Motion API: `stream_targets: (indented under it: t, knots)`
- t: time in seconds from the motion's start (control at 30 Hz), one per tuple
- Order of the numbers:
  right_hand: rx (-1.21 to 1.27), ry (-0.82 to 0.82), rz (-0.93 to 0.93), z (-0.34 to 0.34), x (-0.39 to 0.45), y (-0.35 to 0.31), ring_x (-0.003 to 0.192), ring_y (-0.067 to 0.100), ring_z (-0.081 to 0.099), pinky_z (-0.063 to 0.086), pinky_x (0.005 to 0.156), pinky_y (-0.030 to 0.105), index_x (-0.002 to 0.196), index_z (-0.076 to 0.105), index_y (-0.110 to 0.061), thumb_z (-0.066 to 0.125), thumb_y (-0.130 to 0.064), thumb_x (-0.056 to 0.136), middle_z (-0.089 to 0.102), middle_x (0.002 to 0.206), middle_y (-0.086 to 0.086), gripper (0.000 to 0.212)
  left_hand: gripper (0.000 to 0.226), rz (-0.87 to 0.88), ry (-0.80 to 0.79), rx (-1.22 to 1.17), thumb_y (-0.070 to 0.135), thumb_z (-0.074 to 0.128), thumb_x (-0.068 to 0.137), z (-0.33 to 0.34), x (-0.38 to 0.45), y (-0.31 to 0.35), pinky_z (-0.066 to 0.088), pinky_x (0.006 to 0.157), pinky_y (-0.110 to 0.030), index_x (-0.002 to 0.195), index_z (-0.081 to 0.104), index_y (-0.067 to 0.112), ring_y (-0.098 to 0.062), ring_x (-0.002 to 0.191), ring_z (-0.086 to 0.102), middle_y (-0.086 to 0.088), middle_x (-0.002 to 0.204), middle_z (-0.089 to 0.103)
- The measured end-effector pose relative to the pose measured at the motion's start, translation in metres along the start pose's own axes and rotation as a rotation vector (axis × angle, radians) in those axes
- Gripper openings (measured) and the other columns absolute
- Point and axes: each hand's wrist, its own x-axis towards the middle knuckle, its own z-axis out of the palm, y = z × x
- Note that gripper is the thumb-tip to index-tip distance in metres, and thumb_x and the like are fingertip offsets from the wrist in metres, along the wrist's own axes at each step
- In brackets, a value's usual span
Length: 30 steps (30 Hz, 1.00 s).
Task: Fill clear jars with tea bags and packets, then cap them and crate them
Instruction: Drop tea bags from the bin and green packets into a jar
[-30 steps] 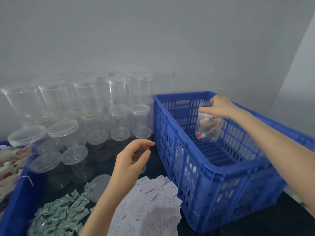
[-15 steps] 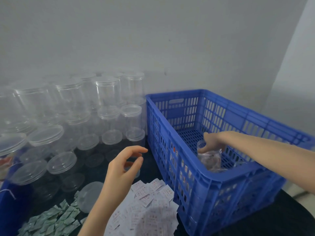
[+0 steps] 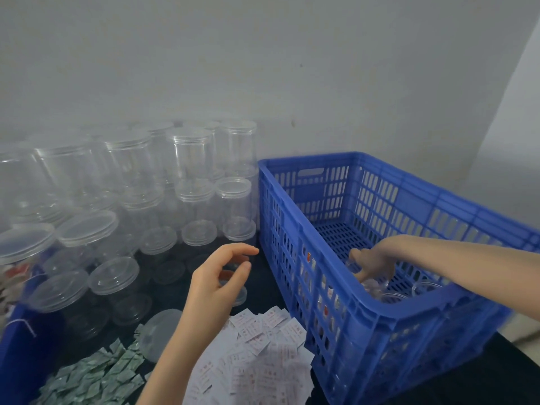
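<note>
At four o'clock, the right hand (image 3: 372, 263) reaches inside the blue crate (image 3: 388, 314), fingers curled over a filled jar (image 3: 369, 283) on its floor. The left hand (image 3: 217, 277) hovers open, holding nothing, beside stacked empty jars (image 3: 190, 159) at ten o'clock.

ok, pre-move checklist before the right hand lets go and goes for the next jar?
1. Jar inside crate, near corner: ok.
2. Jar standing flat on the crate floor: cannot tell, the crate wall and the hand hide its base.
3. Jar capped: cannot tell, right hand covers the top.
4. Right hand on the jar top, fingers curled over it: ok, not yet released.
5. Left hand free, open, holding nothing, above the table by the white packets: ok.
6. Empty jars stacked left of the crate, within view for the next pick: ok.
</note>
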Motion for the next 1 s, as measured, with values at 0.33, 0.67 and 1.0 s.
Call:
stream_targets:
  t: [0.33, 0.67, 1.0]
  knots:
    - [0.071, -0.184, 0.0, -0.014, -0.016, -0.015, 0.152, 0.032, 0.013, 0.024, 0.119, 0.054, 0.159, -0.003, -0.022, 0.052, -0.085, 0.068, 0.002, 0.167, 0.003, 0.124, 0.031, -0.034, 0.038, 0.035, 0.004, 0.057, 0.092, -0.013, 0.005, -0.01, 0.05, 0.08, -0.017, 0.096, 0.068, 0.033, -0.004, 0.09, 0.063, 0.014, 0.095, 0.068]
    - [0.016, 0.697, -0.413, -0.084, -0.127, -0.081, 0.106, 0.015, 0.058, 0.041, 0.091, 0.027, 0.139, 0.052, -0.019, 0.054, -0.048, 0.096, 0.065, 0.127, -0.001, 0.051, 0.032, -0.244, 0.328, 0.758, 0.012, 0.061, 0.089, -0.095, 0.006, -0.064, 0.043, 0.091, -0.034, 0.121, 0.061, 0.016, -0.022, 0.114, 0.052, -0.004, 0.125, 0.059]
    - [0.086, 0.691, -0.725, -0.068, -0.186, -0.216, 0.106, 0.014, 0.059, 0.04, 0.087, 0.026, 0.134, 0.056, -0.024, 0.054, -0.051, 0.096, 0.066, 0.119, -0.006, 0.046, 0.05, -0.038, 0.678, 1.073, 0.027, 0.071, 0.083, -0.142, 0.013, -0.054, 0.04, 0.096, -0.046, 0.126, 0.052, 0.011, -0.034, 0.118, 0.049, -0.015, 0.129, 0.054]
